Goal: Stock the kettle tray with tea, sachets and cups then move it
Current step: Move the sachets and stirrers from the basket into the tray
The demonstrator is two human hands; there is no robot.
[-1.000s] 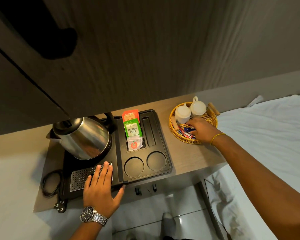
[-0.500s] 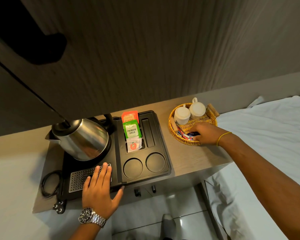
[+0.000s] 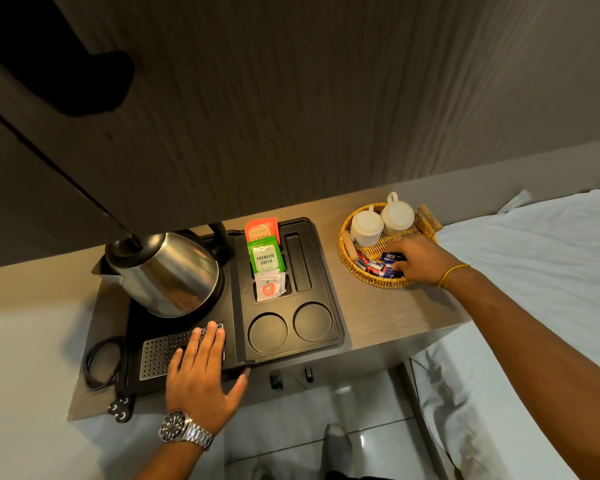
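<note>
Nearest to us, our left hand [image 3: 201,375] lies flat and released, palm down, on the near left corner of the tray [image 3: 326,271], fingers spread over the perforated grille [image 3: 160,351], the thumb against the tray's near edge; it holds nothing and seems only to steady the tray. A coiled cord [image 3: 101,362] and its plug [image 3: 120,408] lie just left of it on the shelf [image 3: 378,306].

Further in, the two round cup wells [image 3: 288,327] are empty. Beyond them three tea packets [image 3: 265,258] stand in the left slot, while the slot [image 3: 300,261] to their right has nothing in it. The kettle [image 3: 167,271] sits on the tray's far left.

To the right, apart from the tray, stands the basket [image 3: 347,258]. Our right hand [image 3: 420,259] reaches into its near side, fingers curled down among the sachets [image 3: 374,266]; we cannot tell whether they have closed on any. Two white cups [image 3: 381,221] rest upside down at the basket's far side.

We judge the sachet step to be in hand, cups and the move to follow. The sachets are small and slick, so a loose pinch could drop some on the shelf or floor. Dragging the wrist back could tip the light basket toward the shelf's edge. Later, the trailing cord could snag as the tray moves, jolting the kettle
</note>
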